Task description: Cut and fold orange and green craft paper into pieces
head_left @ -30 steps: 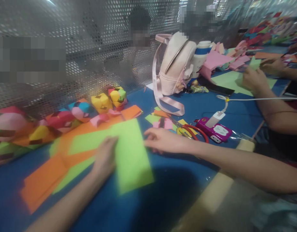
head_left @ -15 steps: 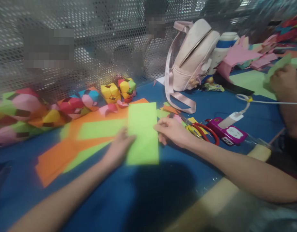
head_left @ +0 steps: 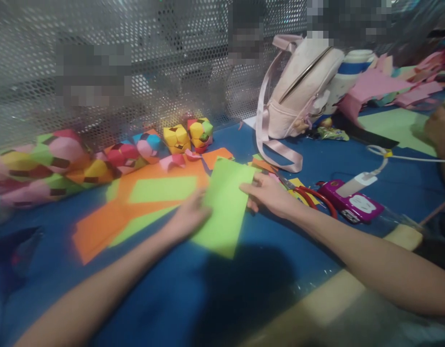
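A rectangular sheet of lime-green paper (head_left: pixel 225 207) is held up at a tilt over the blue table. My left hand (head_left: pixel 191 212) grips its left edge, the fingers partly behind it and somewhat blurred. My right hand (head_left: pixel 267 193) pinches the paper's upper right edge between thumb and fingers. Left of the sheet lie overlapping orange paper (head_left: pixel 95 236) and green paper (head_left: pixel 164 188) pieces on the table. Red-handled scissors (head_left: pixel 319 200) rest just beyond my right hand, among small paper scraps.
Folded paper cubes (head_left: pixel 177 139) line the perforated metal panel (head_left: pixel 164 86). A pale pink backpack (head_left: pixel 294 96) and a white bottle (head_left: pixel 352 72) stand behind. A purple device (head_left: pixel 356 202) with a white cable lies right. Another person's hand (head_left: pixel 441 125) is at the right edge.
The green sheet has turned clockwise, its top leaning right, still between both hands. The whole view has shifted, so surroundings appear farther right.
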Tool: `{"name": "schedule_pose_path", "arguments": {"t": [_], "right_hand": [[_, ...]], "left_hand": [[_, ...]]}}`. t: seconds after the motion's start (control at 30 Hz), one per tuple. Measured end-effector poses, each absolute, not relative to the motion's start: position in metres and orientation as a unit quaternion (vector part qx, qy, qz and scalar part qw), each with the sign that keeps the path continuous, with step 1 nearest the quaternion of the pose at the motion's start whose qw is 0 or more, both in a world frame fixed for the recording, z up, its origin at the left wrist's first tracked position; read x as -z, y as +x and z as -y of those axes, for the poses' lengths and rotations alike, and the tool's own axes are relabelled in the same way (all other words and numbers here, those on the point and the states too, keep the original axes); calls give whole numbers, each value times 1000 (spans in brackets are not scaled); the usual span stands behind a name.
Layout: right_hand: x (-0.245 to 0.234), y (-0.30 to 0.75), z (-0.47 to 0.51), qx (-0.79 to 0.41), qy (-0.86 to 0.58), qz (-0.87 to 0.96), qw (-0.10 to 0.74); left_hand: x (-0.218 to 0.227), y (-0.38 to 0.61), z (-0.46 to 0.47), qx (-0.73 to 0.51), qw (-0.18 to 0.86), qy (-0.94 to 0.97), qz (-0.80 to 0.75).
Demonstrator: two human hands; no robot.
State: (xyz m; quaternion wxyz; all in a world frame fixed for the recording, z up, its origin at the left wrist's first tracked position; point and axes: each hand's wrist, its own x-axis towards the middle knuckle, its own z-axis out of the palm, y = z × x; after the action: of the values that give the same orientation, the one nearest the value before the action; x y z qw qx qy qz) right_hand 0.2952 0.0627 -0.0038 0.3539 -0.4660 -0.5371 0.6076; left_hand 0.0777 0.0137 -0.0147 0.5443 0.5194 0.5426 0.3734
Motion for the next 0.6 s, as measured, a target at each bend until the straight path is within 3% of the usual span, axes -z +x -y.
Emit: {"name": "schedule_pose_path", "arguments": {"t": [0.17,0.33,0.6], "right_hand": [[-4,296,-61,-584,-495,546,341],[-8,294,-56,-589,-499,564,295],[-9,292,-54,-585,-488,591,264]], "left_hand": [[8,72,-16,-321,465,620,-544],[-11,32,-45,-216,219,719,-623],[-8,-48,-84,-96,130,733,-661]]}}
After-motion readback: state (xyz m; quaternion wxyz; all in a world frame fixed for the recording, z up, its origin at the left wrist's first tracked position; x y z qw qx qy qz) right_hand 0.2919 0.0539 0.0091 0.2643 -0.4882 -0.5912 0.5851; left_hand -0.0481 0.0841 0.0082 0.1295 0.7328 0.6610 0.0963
